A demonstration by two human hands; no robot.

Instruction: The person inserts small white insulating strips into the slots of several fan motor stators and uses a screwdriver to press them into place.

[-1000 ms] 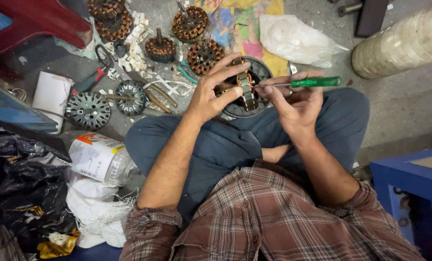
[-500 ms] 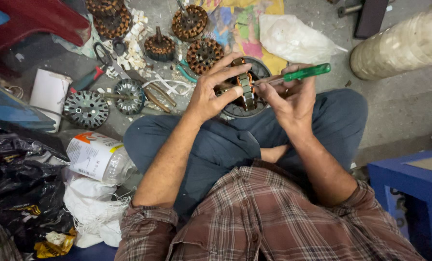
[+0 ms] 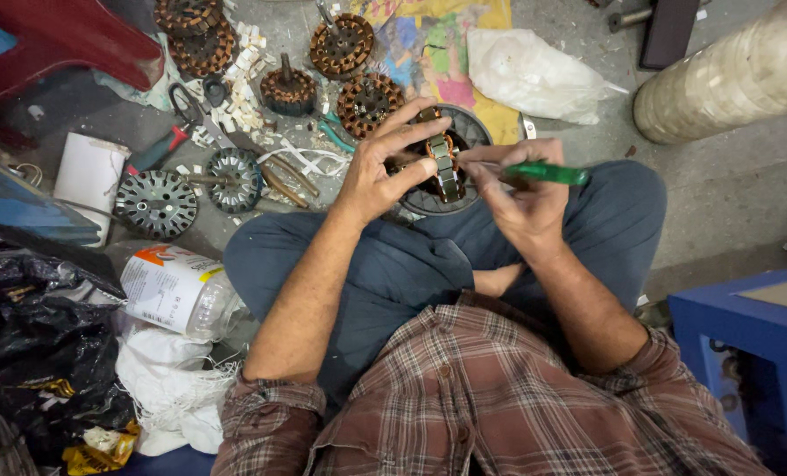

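I sit cross-legged on the floor. My left hand [image 3: 385, 163] grips a round motor stator [image 3: 440, 167] with copper windings, held on edge above my knees. My right hand [image 3: 521, 189] holds a green-handled screwdriver [image 3: 548, 173], its thin shaft pointing left into the stator's windings. Under the stator lies a dark round motor cover [image 3: 468, 132] on the floor.
Several wound stators [image 3: 341, 44] and metal rotor discs [image 3: 155, 204] lie on the floor ahead, with scissors [image 3: 191, 110], pliers and paper scraps. A white plastic bag [image 3: 534, 75] and a large roll [image 3: 728, 84] sit at right, a blue stool [image 3: 746, 344] near right, a bottle [image 3: 178, 291] and black bags left.
The screwdriver handle has dropped from a raised tilt to nearly level, and its tip works at the stator. My left hand keeps its grip.
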